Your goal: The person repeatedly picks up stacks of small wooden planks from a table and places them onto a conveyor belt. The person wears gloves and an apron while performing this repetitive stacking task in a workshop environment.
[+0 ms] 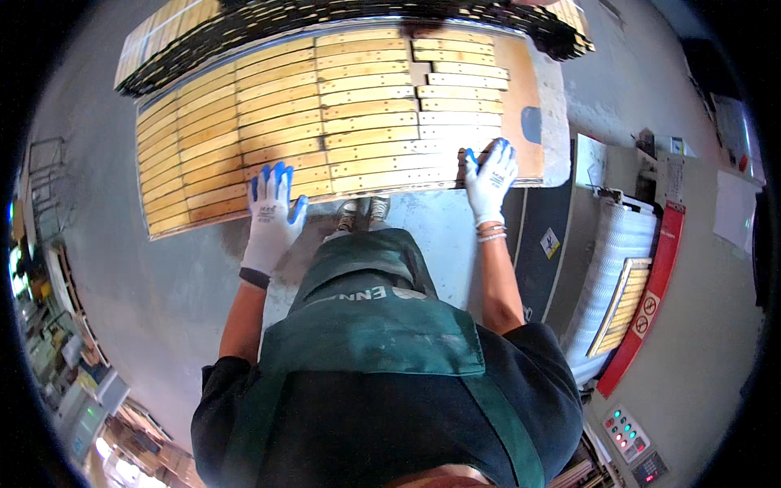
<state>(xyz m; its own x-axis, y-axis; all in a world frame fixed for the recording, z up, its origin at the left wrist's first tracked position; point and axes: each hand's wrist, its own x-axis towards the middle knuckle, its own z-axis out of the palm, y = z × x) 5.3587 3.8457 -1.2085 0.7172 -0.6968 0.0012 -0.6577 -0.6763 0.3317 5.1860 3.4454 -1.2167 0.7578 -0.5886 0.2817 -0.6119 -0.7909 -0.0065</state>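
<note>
Rows of pale wooden slats with dark dots near their ends lie side by side on a brown board. On the right, some slats are staggered and gaps show between their ends. My left hand, in a white glove with blue fingertips, rests its outstretched fingers on the slats at the near edge. My right hand, gloved alike, lies with its fingers stretched over the near right corner, beside the slat ends. Neither hand grips anything that shows.
Beyond the board lies a long dark-edged stack of slats. At right stands a grey machine with a ridged pale roll, a small slatted panel, a red strip and a button box. Grey floor extends left.
</note>
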